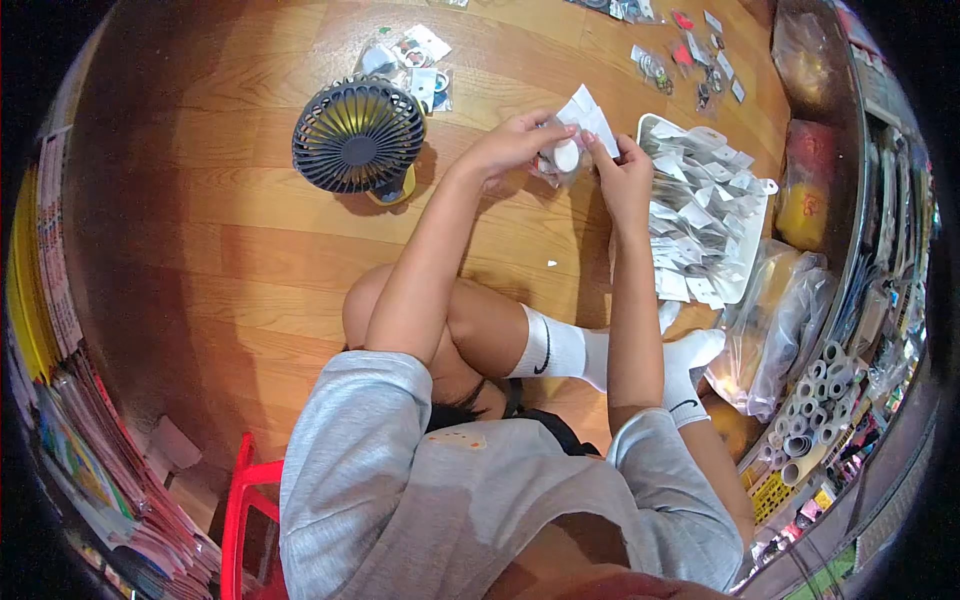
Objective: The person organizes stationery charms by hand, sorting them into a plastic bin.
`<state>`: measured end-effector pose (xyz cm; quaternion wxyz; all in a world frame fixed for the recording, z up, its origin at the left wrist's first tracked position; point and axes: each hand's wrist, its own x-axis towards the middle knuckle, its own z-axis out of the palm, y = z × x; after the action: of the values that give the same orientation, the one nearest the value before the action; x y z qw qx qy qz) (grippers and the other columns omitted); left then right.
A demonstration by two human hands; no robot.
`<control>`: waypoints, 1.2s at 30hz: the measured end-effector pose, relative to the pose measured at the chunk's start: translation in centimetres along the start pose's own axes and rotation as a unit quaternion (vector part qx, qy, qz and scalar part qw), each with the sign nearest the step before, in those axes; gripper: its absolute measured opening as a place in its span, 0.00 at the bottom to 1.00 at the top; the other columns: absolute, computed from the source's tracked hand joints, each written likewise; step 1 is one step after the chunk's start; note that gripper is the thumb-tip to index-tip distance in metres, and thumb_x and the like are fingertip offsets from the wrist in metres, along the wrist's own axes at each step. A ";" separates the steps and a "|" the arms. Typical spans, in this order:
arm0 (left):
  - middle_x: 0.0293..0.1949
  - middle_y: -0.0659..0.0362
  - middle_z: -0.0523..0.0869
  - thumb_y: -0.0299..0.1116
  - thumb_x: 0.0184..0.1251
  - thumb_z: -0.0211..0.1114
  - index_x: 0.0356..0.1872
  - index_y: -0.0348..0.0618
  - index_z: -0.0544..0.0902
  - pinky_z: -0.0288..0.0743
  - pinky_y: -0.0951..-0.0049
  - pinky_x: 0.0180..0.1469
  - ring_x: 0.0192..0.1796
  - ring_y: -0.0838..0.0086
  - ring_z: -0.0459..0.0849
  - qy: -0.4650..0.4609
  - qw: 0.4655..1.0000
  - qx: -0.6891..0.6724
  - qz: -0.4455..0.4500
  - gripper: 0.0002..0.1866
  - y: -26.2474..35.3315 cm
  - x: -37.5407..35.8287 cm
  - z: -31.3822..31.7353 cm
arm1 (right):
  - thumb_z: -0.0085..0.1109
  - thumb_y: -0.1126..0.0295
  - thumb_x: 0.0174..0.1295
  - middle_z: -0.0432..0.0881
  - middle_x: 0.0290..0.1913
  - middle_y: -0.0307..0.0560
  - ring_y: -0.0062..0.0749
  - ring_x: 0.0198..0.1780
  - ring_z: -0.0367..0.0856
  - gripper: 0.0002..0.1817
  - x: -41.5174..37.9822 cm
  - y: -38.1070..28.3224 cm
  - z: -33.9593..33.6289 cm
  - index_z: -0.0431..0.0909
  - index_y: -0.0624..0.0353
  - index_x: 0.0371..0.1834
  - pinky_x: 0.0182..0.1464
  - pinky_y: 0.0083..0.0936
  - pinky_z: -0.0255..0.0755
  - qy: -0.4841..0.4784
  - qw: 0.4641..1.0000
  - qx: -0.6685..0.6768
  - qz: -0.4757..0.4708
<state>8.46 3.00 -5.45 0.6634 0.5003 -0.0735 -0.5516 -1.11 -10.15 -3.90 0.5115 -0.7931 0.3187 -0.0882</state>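
Between my hands is a small clear plastic packet (566, 157) with a white card top and a round white item inside. My left hand (518, 146) pinches its left side, thumb and fingers closed on the plastic. On the other side, my right hand (624, 176) grips the packet near the white card with thumb and fingertips. Just right of my right hand stands a white plastic basket (762, 218), filled with many small packets with white cards (700, 205). What exactly the round item is, I cannot make out.
A dark fan with a yellow base (358, 140) stands left on the wooden floor (220, 170). Small packets (425, 75) lie behind it, others (690, 60) at the upper right. Plastic bags (775, 320), rolled tubes (815, 400) and shelves line the right; a red stool (245, 490) is lower left.
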 end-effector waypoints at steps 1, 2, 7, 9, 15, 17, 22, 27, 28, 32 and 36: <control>0.35 0.65 0.78 0.46 0.57 0.56 0.48 0.44 0.72 0.66 0.82 0.27 0.32 0.83 0.75 -0.019 1.000 0.019 -0.008 0.22 0.0 0.0 -0.1 | 0.59 0.64 0.52 0.72 0.16 0.36 0.13 0.17 0.66 0.14 0.1 0.4 0.1 0.74 0.67 0.26 0.18 0.11 0.57 0.000 1.000 0.000 0.000; 0.35 0.65 0.78 0.46 0.56 0.56 0.49 0.44 0.71 0.66 0.82 0.27 0.32 0.83 0.75 -0.038 0.998 0.037 -0.016 0.23 0.2 -0.1 -0.1 | 0.60 0.64 0.51 0.73 0.18 0.37 0.13 0.18 0.67 0.15 0.1 0.3 0.4 0.74 0.68 0.29 0.18 0.11 0.57 0.031 0.999 0.039 -0.019; 0.35 0.63 0.78 0.41 0.54 0.60 0.55 0.42 0.65 0.66 0.82 0.26 0.31 0.82 0.75 -0.045 0.997 0.068 0.006 0.28 -0.6 0.1 -0.2 | 0.61 0.65 0.50 0.76 0.23 0.38 0.13 0.22 0.69 0.19 -0.3 -0.5 0.6 0.72 0.70 0.38 0.22 0.12 0.60 0.030 0.992 0.059 0.108; 0.36 0.62 0.78 0.38 0.53 0.62 0.56 0.42 0.63 0.66 0.82 0.26 0.31 0.82 0.75 -0.062 0.992 0.103 0.026 0.29 -0.9 0.2 -0.3 | 0.61 0.67 0.49 0.77 0.26 0.39 0.13 0.24 0.69 0.18 0.0 0.4 0.8 0.72 0.68 0.40 0.25 0.12 0.61 -0.014 0.961 0.214 0.176; 0.31 0.59 0.80 0.32 0.52 0.61 0.48 0.39 0.69 0.69 0.81 0.24 0.28 0.79 0.78 -0.051 0.996 0.068 0.032 0.21 -0.5 -0.2 -0.1 | 0.60 0.69 0.50 0.76 0.25 0.36 0.14 0.24 0.67 0.10 -0.2 0.7 1.4 0.74 0.64 0.32 0.25 0.12 0.58 0.057 0.931 0.333 0.136; 0.34 0.61 0.79 0.35 0.51 0.63 0.54 0.36 0.65 0.66 0.82 0.26 0.30 0.83 0.75 -0.051 0.995 0.082 0.020 0.29 -0.5 0.1 -0.3 | 0.60 0.69 0.51 0.75 0.25 0.36 0.14 0.24 0.67 0.09 -0.2 0.6 1.1 0.74 0.63 0.30 0.25 0.12 0.58 0.052 0.939 0.319 0.116; 0.32 0.62 0.79 0.40 0.52 0.62 0.52 0.36 0.68 0.65 0.83 0.25 0.29 0.83 0.74 -0.005 0.995 0.095 0.019 0.28 0.1 -0.3 -0.1 | 0.58 0.69 0.53 0.75 0.24 0.35 0.13 0.24 0.66 0.07 -0.1 0.5 0.7 0.74 0.62 0.27 0.26 0.12 0.58 0.057 0.966 0.244 0.059; 0.32 0.62 0.79 0.43 0.57 0.58 0.49 0.37 0.70 0.64 0.85 0.24 0.28 0.83 0.74 0.069 0.997 0.021 0.025 0.23 0.2 0.1 -0.2 | 0.56 0.68 0.55 0.76 0.26 0.36 0.13 0.27 0.68 0.09 -0.8 -1.3 -0.4 0.76 0.65 0.30 0.29 0.12 0.61 0.107 0.966 0.234 -0.021; 0.33 0.61 0.79 0.42 0.59 0.55 0.47 0.38 0.72 0.65 0.85 0.26 0.30 0.83 0.75 0.068 0.997 -0.023 0.031 0.20 0.2 0.2 -0.6 | 0.56 0.69 0.54 0.76 0.27 0.37 0.15 0.28 0.70 0.10 -1.0 -1.2 -1.0 0.76 0.66 0.33 0.31 0.12 0.63 0.087 0.971 0.223 -0.025; 0.33 0.61 0.80 0.37 0.63 0.49 0.44 0.38 0.74 0.69 0.83 0.32 0.33 0.81 0.76 0.101 0.988 -0.079 0.085 0.14 -0.4 0.8 -0.4 | 0.58 0.72 0.52 0.76 0.26 0.36 0.14 0.29 0.71 0.08 -2.6 -4.0 -2.9 0.76 0.66 0.32 0.31 0.11 0.63 -0.122 0.974 0.191 -0.033; 0.36 0.63 0.80 0.37 0.62 0.50 0.44 0.43 0.75 0.68 0.83 0.37 0.36 0.81 0.76 0.063 0.997 0.020 0.049 0.14 -0.1 0.3 -0.4 | 0.61 0.70 0.49 0.76 0.27 0.38 0.19 0.32 0.74 0.10 -2.5 -4.0 -2.4 0.76 0.64 0.31 0.36 0.14 0.67 -0.132 0.981 0.136 0.029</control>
<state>8.77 2.95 -5.86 0.6827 0.5432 -0.0668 -0.4842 -2.56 -9.37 1.12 0.6548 -0.7110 0.2561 -0.0103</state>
